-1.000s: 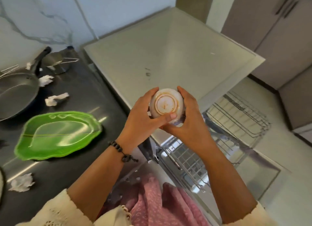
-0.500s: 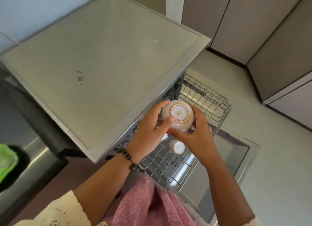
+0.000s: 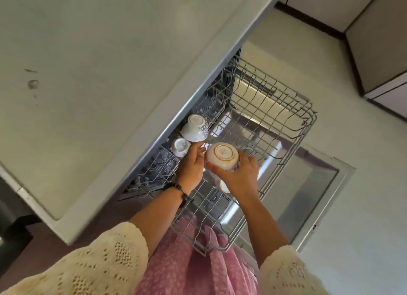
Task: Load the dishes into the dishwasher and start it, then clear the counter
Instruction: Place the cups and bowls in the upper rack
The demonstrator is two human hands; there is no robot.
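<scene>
Now the right hand (image 3: 239, 173) grips an inverted bowl (image 3: 222, 156) above the rack (image 3: 284, 127), base up so it drains; the left hand (image 3: 191, 165), fingers loose, steadies it beside two upturned cups (image 3: 195, 128).

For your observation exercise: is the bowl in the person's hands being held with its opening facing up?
No: the bowl is upside down above the rack, its ringed base facing the camera.

A white cup (image 3: 224, 187) (mostly hidden) peeks from under the right hand (image 3: 239, 173).
</scene>
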